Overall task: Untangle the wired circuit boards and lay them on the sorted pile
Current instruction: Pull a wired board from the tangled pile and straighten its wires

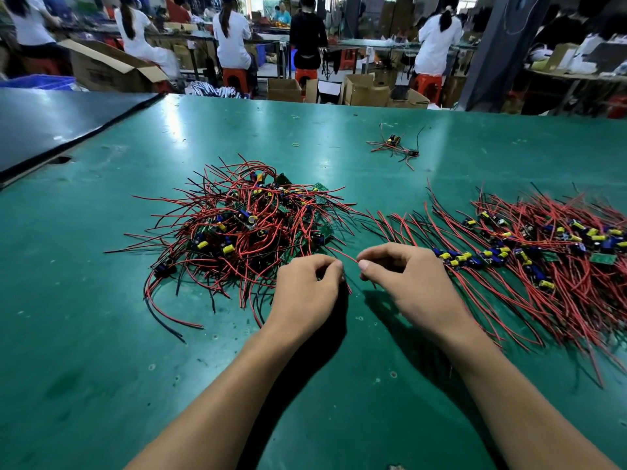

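Wired circuit boards lie in a tangled heap at mid-table, with red and black leads sticking out on all sides and yellow and blue capacitors showing among them. The sorted pile lies to the right of the heap, its boards in a rough row and its leads combed toward me.

My left hand sits at the heap's near edge. Its fingers are curled and its thumb is pressed to the forefinger, pinching loose leads that hang below the fingertips. My right hand sits just beside it, between heap and pile. Its thumb and forefinger pinch the end of one red wire that runs back into the heap, and the other fingers are curled.

Both hands work over the green table. A small separate cluster of boards and a rubber band lie farther back. Beyond the table edge are cardboard boxes and people seated on orange stools.
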Demonstrator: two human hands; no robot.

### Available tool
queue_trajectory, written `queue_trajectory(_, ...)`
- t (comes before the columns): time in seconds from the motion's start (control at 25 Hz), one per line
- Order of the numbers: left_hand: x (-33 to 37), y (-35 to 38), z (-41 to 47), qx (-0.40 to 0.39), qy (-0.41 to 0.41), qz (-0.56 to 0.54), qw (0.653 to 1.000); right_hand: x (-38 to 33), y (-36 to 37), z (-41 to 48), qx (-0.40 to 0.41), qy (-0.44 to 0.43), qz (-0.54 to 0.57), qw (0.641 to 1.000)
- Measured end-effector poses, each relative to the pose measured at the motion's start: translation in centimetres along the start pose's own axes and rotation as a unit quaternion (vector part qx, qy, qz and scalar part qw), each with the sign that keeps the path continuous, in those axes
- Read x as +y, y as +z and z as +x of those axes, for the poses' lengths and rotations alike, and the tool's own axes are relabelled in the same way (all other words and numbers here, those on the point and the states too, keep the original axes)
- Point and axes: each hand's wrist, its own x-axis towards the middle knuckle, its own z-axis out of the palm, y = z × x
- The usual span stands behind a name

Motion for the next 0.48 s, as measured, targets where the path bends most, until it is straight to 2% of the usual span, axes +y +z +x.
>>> queue_trajectory(0.12,0.2,-0.3,0.3,0.006,-0.077,-0.098,0.992,-1.3,-0.7,-0.1,-0.054,0.06,0.2,0.976)
queue_trajectory(0.24,1.0,-0.8,0.2,-0.047,-0.167,-0.318,0.932,-2.2,-2.3,0.0,-0.103,0.107,0.366,0.919)
queue_trajectory(0.32,1.2,-1.0,0.1,-0.092,-0.196,-0.392,0.894,-2.6,-2.9,-0.3,-0.184,0.112,0.386,0.897)
queue_trajectory(0.48,1.1,-1.5,0.3,-0.163,-0.201,-0.42,0.87,-2.3,-3.2,-1.3,-0.376,0.098,0.264,0.883)
